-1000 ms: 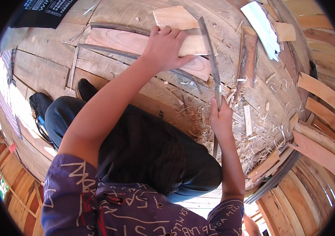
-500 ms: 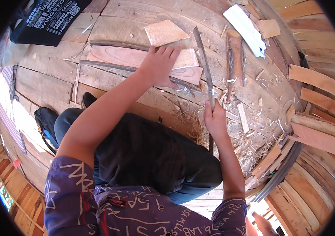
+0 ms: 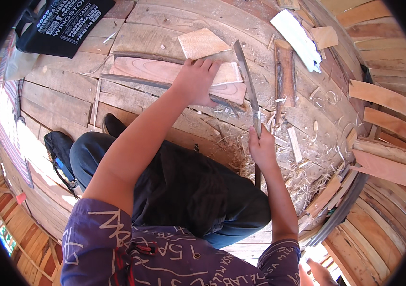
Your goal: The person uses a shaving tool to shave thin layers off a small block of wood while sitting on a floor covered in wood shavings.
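Two bare hands are at work over a floor of wooden boards. At the far left lies a black bag [image 3: 64,28] with white print, and nearer on that side a striped cloth [image 3: 10,124]. Right of these, a long pinkish board [image 3: 145,69] lies crosswise on the floor, its grain curving in pale lines. The left hand [image 3: 195,81] reaches over it and grasps a short pale board [image 3: 229,74] from above, fingers toward the far edge, thumb on the near side; the short piece rests over the right end of the long one. Just beyond the fingers sits a pale offcut [image 3: 203,43]. Farther right, the right hand [image 3: 262,145] is wrapped around a long, narrow blade tool [image 3: 247,71], whose tip points away from the person, just beside the boards' right ends; whether it touches them I cannot tell. Curly shavings [image 3: 317,176] litter the floor to its right, with a bark-edged piece [image 3: 285,76] and a white sheet [image 3: 296,38] farther off. Reddish planks [image 3: 389,167] stand at the far right.
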### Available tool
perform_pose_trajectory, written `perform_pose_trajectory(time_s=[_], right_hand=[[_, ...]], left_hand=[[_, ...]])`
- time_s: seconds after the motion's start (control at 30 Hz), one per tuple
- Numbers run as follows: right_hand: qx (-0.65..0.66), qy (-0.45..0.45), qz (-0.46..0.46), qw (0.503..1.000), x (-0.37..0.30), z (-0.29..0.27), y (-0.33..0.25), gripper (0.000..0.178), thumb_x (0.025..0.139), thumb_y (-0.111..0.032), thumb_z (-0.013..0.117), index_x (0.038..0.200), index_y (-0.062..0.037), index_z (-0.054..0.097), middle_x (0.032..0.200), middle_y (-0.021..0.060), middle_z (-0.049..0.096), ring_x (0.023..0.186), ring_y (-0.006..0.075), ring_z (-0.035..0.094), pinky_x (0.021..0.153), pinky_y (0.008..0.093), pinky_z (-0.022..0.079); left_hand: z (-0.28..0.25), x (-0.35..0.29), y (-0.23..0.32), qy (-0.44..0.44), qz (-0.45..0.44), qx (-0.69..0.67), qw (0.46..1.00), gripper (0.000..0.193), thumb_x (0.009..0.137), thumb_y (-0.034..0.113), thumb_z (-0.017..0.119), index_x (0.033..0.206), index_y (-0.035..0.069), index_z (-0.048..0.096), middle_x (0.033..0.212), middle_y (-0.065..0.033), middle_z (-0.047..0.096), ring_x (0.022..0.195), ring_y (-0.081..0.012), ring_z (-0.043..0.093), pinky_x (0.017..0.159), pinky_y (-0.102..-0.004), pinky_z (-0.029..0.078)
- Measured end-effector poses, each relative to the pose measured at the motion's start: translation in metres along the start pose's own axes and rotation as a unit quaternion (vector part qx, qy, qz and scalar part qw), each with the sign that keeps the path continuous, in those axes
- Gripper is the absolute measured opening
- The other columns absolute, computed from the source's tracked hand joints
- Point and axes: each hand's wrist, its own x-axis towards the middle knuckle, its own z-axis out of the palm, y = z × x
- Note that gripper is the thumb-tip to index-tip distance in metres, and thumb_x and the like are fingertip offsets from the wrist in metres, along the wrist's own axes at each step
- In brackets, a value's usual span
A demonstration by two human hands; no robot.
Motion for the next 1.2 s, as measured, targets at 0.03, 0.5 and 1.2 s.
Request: perform_pose_trajectory(time_s=[0.03, 0.5, 1.2], right_hand=[[-0.001, -0.003, 0.001, 1.000, -0.001, -0.001, -0.001, 0.024, 0.099, -0.020, 0.056, 0.100, 0.0031, 0.059, 0.065, 0.0248, 0.060, 0.062, 0.0432, 0.063, 0.057, 0.0468, 0.047], [-0.054, -0.009, 0.018, 0.998, -0.005, -0.002, -0.013, 0.022, 0.098, -0.021, 0.055, 0.098, 0.0009, 0.057, 0.068, 0.0280, 0.060, 0.069, 0.0495, 0.062, 0.061, 0.0534, 0.048], [-0.063, -0.068, 0.053, 0.994, 0.004, -0.034, -0.016, 0.026, 0.099, -0.023, 0.054, 0.099, 0.0026, 0.059, 0.074, 0.0271, 0.061, 0.074, 0.0461, 0.063, 0.068, 0.0473, 0.049]], left_hand=[[0.000, 0.001, 0.000, -0.002, 0.001, -0.003, 1.000, 0.115, 0.052, 0.057, 0.088, 0.140, 0.002, 0.040, 0.126, -0.0171, 0.057, 0.117, -0.0311, 0.059, 0.101, -0.0451, 0.042], [-0.006, 0.006, 0.004, -0.036, -0.022, 0.010, 0.999, 0.117, 0.051, 0.058, 0.087, 0.142, 0.001, 0.040, 0.129, -0.0141, 0.057, 0.122, -0.0273, 0.056, 0.101, -0.0461, 0.043], [-0.008, 0.011, 0.003, -0.060, -0.041, -0.003, 0.997, 0.112, 0.053, 0.056, 0.088, 0.139, 0.002, 0.041, 0.125, -0.0156, 0.058, 0.119, -0.0324, 0.057, 0.102, -0.0459, 0.042]])
